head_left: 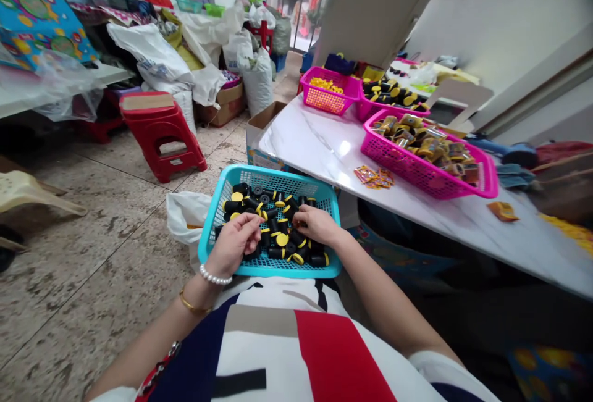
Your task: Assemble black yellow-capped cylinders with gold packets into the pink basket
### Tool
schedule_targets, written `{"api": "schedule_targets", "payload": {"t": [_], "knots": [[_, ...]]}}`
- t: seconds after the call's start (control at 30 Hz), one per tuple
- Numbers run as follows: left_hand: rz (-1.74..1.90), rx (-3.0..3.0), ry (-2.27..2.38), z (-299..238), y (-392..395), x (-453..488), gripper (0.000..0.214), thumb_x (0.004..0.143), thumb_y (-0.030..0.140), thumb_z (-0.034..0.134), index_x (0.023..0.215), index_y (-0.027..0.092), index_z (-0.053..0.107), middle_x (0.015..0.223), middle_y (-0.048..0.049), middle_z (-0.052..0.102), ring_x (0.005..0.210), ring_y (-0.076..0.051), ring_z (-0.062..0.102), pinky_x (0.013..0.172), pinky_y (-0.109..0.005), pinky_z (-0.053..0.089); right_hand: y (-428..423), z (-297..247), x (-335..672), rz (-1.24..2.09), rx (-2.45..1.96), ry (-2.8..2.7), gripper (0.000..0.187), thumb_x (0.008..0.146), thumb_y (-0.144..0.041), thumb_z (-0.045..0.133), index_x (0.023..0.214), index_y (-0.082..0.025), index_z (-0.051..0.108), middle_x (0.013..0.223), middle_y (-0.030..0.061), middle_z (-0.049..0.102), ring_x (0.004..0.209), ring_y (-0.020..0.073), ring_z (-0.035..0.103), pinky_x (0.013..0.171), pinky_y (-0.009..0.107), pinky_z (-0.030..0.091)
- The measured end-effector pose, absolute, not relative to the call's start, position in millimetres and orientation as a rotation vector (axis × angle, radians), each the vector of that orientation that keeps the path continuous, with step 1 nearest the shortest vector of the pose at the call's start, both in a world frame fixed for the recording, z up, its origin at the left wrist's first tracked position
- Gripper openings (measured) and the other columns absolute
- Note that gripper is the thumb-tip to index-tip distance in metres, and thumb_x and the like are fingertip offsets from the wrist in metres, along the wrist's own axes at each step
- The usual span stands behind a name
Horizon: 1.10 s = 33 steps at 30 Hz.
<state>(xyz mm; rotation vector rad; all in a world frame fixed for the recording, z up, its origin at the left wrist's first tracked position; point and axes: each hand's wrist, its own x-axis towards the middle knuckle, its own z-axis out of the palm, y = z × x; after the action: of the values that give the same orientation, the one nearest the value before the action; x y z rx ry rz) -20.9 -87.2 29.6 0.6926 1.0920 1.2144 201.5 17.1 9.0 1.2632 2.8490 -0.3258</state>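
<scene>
A turquoise basket [273, 176] rests on my lap, holding several small black cylinders with yellow caps [273, 238]. My left hand [234, 244] is over the basket's left side, its fingers curled and pinched together on something I cannot make out. My right hand [315, 224] is over the basket's right side, its fingers closed among the black pieces; what they grip is hidden.
A white marble-look table [324, 142] stands to the right with pink baskets [417, 170] of wrapped pieces, yellow parts [327, 86] and loose packets [374, 176]. A red stool [160, 124], white sacks [157, 59] and a cardboard box [259, 127] crowd the floor behind.
</scene>
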Motion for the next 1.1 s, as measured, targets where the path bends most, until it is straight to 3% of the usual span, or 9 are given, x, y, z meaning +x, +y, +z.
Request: {"api": "schedule_targets", "payload": {"t": [0.13, 0.3, 0.4, 0.57, 0.8, 0.9, 1.03, 1.1], "knots": [[1.171, 0.708, 1.109, 30.2, -87.7, -18.5, 0.032, 0.072, 0.042, 0.072, 0.085, 0.015, 0.059, 0.056, 0.0052, 0.052, 0.039, -0.003, 0.039, 0.036, -0.013, 0.023, 16.9, -0.6, 204.2, -0.384, 1.267, 2.883, 0.015, 0.086, -0.025, 0.059, 0.092, -0.023, 0.073, 0.093, 0.0024, 0.063, 0.083, 0.014, 0.061, 0.07, 0.021, 0.043], [1.125, 0.792, 1.117, 33.8, -86.5, -15.6, 0.035, 0.073, 0.046, 0.07, 0.087, 0.015, 0.06, 0.057, 0.0038, 0.054, 0.039, -0.003, 0.04, 0.036, -0.015, 0.024, 13.7, 4.3, 213.9, -0.451, 1.318, 2.956, 0.032, 0.094, -0.027, 0.048, 0.122, -0.024, 0.063, 0.11, 0.0079, 0.06, 0.095, 0.0171, 0.061, 0.08, 0.025, 0.047], [1.124, 0.865, 1.152, 36.0, -82.5, -10.2, 0.035, 0.073, 0.046, 0.069, 0.087, 0.015, 0.061, 0.06, 0.0026, 0.056, 0.041, -0.005, 0.041, 0.038, -0.016, 0.027, 7.8, 16.3, 217.2, -0.605, 1.465, 3.053, 0.032, 0.094, -0.025, 0.046, 0.12, -0.021, 0.064, 0.107, 0.009, 0.062, 0.095, 0.018, 0.062, 0.085, 0.03, 0.048], [1.202, 1.136, 1.213, 36.1, -70.0, 5.6, 0.03, 0.071, 0.04, 0.072, 0.086, 0.015, 0.065, 0.076, -0.0031, 0.063, 0.063, -0.012, 0.055, 0.056, -0.021, 0.044, -13.7, 33.2, 200.5, -1.357, 1.603, 3.015, 0.022, 0.088, -0.029, 0.053, 0.1, -0.022, 0.071, 0.085, 0.0025, 0.069, 0.076, 0.0161, 0.063, 0.07, 0.028, 0.05], [1.16, 1.152, 1.331, 31.7, -67.3, 7.9, 0.028, 0.077, 0.042, 0.063, 0.069, 0.016, 0.061, 0.051, 0.0041, 0.05, 0.045, -0.009, 0.041, 0.046, -0.022, 0.032, -35.2, 27.7, 168.9, -2.249, 1.874, 2.619, 0.024, 0.078, -0.038, 0.066, 0.09, -0.018, 0.062, 0.068, -0.0018, 0.062, 0.057, 0.0118, 0.056, 0.054, 0.024, 0.046], [1.138, 1.319, 1.43, 26.6, -70.0, 5.2, 0.033, 0.081, 0.043, 0.058, 0.063, 0.016, 0.062, 0.053, 0.0015, 0.054, 0.051, -0.012, 0.046, 0.05, -0.023, 0.032, -37.6, 21.1, 168.9, -2.039, 1.961, 2.714, 0.022, 0.079, -0.04, 0.065, 0.078, -0.018, 0.06, 0.066, -0.0016, 0.061, 0.057, 0.0119, 0.054, 0.054, 0.024, 0.044], [0.952, 1.654, 1.523, 17.3, -70.6, 6.6, 0.036, 0.083, 0.038, 0.056, 0.056, 0.015, 0.064, 0.053, -0.0024, 0.06, 0.052, -0.013, 0.049, 0.053, -0.025, 0.031, -36.8, 12.9, 175.6, -1.165, 1.894, 3.025, 0.022, 0.086, -0.033, 0.057, 0.072, -0.019, 0.067, 0.071, 0.0023, 0.064, 0.067, 0.0157, 0.058, 0.065, 0.027, 0.045], [0.901, 1.721, 1.534, 14.1, -69.8, 7.8, 0.032, 0.082, 0.037, 0.058, 0.062, 0.015, 0.069, 0.057, -0.0047, 0.064, 0.053, -0.014, 0.052, 0.055, -0.026, 0.033, -35.4, 10.8, 179.2, -0.912, 1.878, 3.068, 0.024, 0.089, -0.031, 0.053, 0.076, -0.02, 0.071, 0.078, 0.0047, 0.066, 0.074, 0.0171, 0.061, 0.071, 0.028, 0.045]]}}
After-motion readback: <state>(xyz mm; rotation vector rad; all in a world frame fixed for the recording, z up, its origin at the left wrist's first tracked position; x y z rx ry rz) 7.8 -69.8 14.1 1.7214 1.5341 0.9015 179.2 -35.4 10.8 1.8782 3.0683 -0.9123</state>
